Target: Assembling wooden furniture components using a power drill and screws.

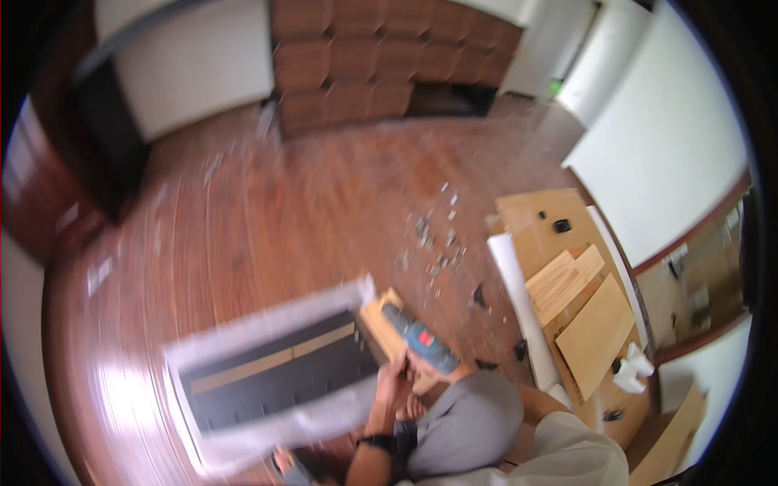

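Observation:
A blue and black cordless drill is low in the middle, lying slantwise over the edge of a light wooden board. My right hand is at the drill's near end, closed round it, with the fingers partly hidden by the drill and my grey-clad knee. My left hand, with a black band at the wrist, is just left of the drill. Its fingers are pinched together near the wood, and what they hold is too small to make out. Beside it, a black panel with tan strips lies on a white sheet.
Small scraps litter the brown wood floor. At right, flattened cardboard carries light wooden boards and a crumpled white piece. A brown panelled cabinet stands along the far wall. My bare foot is beside the sheet.

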`<state>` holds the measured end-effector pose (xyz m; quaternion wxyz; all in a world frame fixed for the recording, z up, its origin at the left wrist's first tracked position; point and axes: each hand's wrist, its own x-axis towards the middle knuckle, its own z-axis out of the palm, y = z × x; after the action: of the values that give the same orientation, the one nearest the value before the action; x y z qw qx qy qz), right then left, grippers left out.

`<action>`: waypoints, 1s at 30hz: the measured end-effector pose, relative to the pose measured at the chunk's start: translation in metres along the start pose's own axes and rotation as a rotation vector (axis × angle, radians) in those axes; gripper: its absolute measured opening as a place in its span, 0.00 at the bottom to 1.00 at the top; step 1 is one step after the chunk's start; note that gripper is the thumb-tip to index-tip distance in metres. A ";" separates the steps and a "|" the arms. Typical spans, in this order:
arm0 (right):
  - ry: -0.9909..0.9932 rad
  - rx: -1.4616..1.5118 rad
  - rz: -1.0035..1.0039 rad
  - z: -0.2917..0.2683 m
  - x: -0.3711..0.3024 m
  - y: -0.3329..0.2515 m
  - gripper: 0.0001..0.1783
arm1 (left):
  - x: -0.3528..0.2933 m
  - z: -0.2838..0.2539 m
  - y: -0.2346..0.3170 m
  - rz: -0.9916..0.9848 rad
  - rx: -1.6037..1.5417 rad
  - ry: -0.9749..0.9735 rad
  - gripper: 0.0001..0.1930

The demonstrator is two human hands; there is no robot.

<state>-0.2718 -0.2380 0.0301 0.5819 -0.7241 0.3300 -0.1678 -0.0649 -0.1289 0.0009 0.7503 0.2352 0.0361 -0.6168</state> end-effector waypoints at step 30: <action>-0.260 -0.167 0.445 0.026 0.071 -0.123 0.09 | 0.037 0.007 0.027 0.383 -0.500 0.346 0.16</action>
<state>-0.1693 -0.2536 0.1306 0.5804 -0.6946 0.4162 0.0865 -0.0323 -0.1620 0.0023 0.8694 0.1481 0.2676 -0.3880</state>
